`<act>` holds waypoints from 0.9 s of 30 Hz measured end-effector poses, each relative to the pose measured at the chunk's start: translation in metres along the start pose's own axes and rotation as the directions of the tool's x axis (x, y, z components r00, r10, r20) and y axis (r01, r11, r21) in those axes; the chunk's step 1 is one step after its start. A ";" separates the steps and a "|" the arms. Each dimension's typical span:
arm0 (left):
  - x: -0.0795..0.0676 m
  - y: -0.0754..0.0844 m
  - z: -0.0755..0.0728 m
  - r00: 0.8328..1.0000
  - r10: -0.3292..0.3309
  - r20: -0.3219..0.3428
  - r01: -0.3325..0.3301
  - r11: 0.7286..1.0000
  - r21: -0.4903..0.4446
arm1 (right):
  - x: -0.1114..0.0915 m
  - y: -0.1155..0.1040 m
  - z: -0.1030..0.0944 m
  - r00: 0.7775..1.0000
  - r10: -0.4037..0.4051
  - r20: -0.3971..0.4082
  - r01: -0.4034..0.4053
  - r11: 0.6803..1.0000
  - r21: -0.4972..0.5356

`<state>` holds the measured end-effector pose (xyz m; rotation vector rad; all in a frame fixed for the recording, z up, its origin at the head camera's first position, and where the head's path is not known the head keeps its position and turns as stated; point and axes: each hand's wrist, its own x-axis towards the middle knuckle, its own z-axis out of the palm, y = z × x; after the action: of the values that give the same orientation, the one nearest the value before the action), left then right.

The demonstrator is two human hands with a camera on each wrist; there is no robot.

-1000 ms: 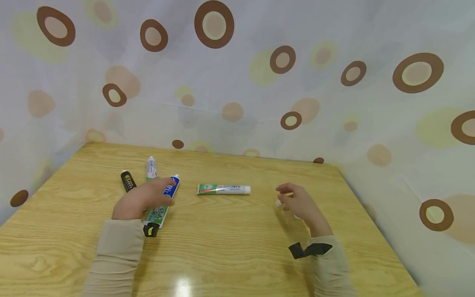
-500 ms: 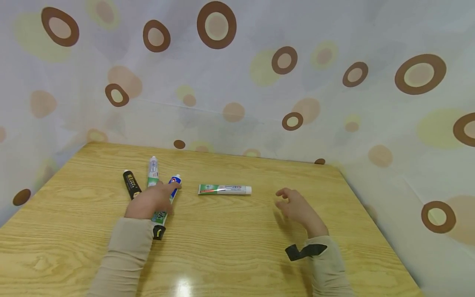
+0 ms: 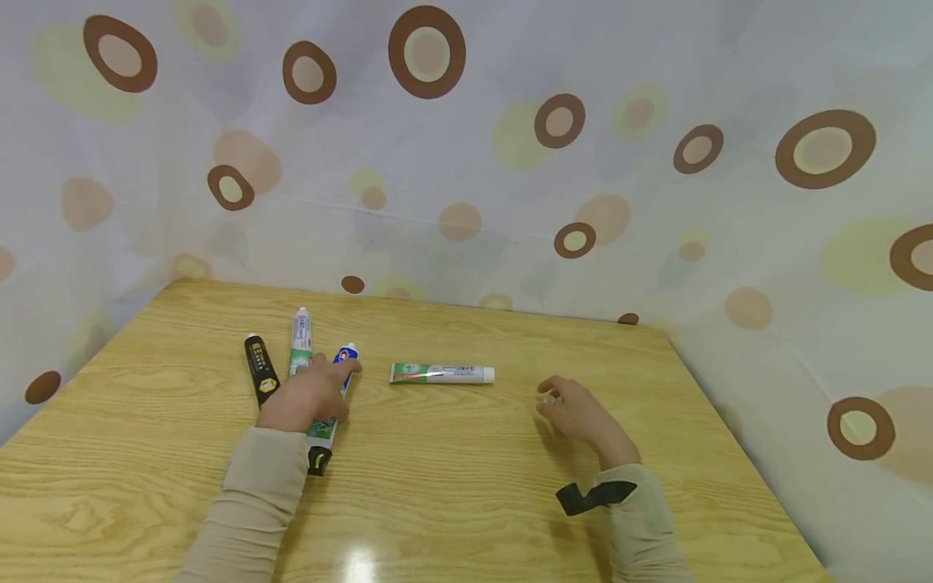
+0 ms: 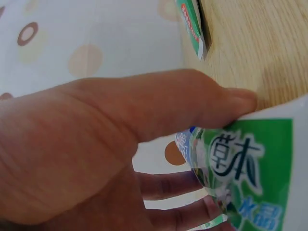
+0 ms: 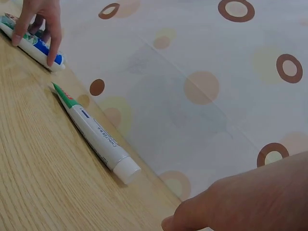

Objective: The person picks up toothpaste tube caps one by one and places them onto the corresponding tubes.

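Note:
My left hand [image 3: 309, 394] grips a blue, green and white toothpaste tube [image 3: 323, 429] at the left of the table. In the left wrist view the thumb lies along the near edge of this tube [image 4: 260, 168], and the fingers are behind it. A black piece with a yellow mark [image 3: 319, 461] shows at its near end. My right hand [image 3: 581, 417] is low over the right side of the table, fingers loosely bent. A small whitish spot shows by its fingertips. A green and white toothpaste tube [image 3: 441, 373] lies crosswise between the hands.
A black toothpaste tube [image 3: 261, 366] and another white and green tube [image 3: 301, 336] lie beside the left hand, partly hidden by it. The wooden table [image 3: 437, 502] ends against a white curtain [image 3: 466, 146] with brown rings at the back and sides.
My left hand has shifted slightly right, and the near end of the gripped tube has swung right with it. My right hand has moved a little left and nearer. The crosswise tube has stayed put.

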<state>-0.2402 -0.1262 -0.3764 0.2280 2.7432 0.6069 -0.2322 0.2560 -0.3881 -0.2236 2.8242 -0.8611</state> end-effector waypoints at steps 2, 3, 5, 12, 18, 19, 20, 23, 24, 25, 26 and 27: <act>0.001 -0.002 -0.001 1.000 0.025 0.002 -0.025 1.000 -0.006 | 0.000 0.000 0.001 1.000 0.006 0.003 -0.006 1.000 0.012; 0.001 -0.003 -0.002 0.999 0.034 0.003 -0.034 0.999 -0.017 | 0.001 0.000 0.002 1.000 0.006 0.003 -0.006 1.000 0.012; 0.002 -0.005 -0.004 0.998 0.061 -0.008 -0.061 0.998 -0.027 | 0.001 0.000 0.002 1.000 0.006 -0.005 -0.006 1.000 -0.002; 0.010 -0.012 -0.009 0.992 0.093 -0.085 -0.101 0.990 -0.098 | 0.004 0.001 0.002 1.000 0.016 -0.025 -0.016 1.000 -0.023; 0.011 -0.014 -0.012 0.980 0.101 -0.173 -0.120 0.987 -0.103 | 0.005 0.002 0.004 0.999 0.015 -0.050 -0.015 1.000 -0.005; 0.011 -0.013 -0.012 0.978 0.101 -0.182 -0.122 0.987 -0.105 | 0.005 0.003 0.004 0.998 0.011 -0.058 -0.012 1.000 -0.011; 0.011 -0.013 -0.012 0.976 0.103 -0.190 -0.124 0.987 -0.105 | 0.006 0.003 0.005 0.998 0.015 -0.064 -0.015 1.000 -0.008; 0.010 -0.013 -0.012 0.970 0.121 -0.212 -0.142 0.986 -0.088 | 0.008 0.005 0.007 0.997 0.027 -0.079 -0.028 0.999 -0.015; 0.010 -0.013 -0.012 0.968 0.128 -0.217 -0.148 0.986 -0.082 | 0.009 0.006 0.008 0.996 0.033 -0.084 -0.035 0.999 -0.021; 0.009 -0.013 -0.011 0.966 0.133 -0.221 -0.153 0.985 -0.076 | 0.009 0.007 0.009 0.996 0.032 -0.089 -0.034 0.999 -0.030; 0.009 -0.013 -0.010 0.963 0.140 -0.229 -0.160 0.984 -0.072 | 0.010 0.007 0.009 0.995 0.035 -0.094 -0.039 0.999 -0.037; 0.009 -0.013 -0.010 0.962 0.142 -0.232 -0.163 0.984 -0.074 | 0.010 0.007 0.010 0.994 0.035 -0.100 -0.040 0.998 -0.047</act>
<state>-0.2533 -0.1399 -0.3764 0.3733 2.9240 0.8474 -0.2403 0.2550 -0.4014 -0.1376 2.9331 -0.8181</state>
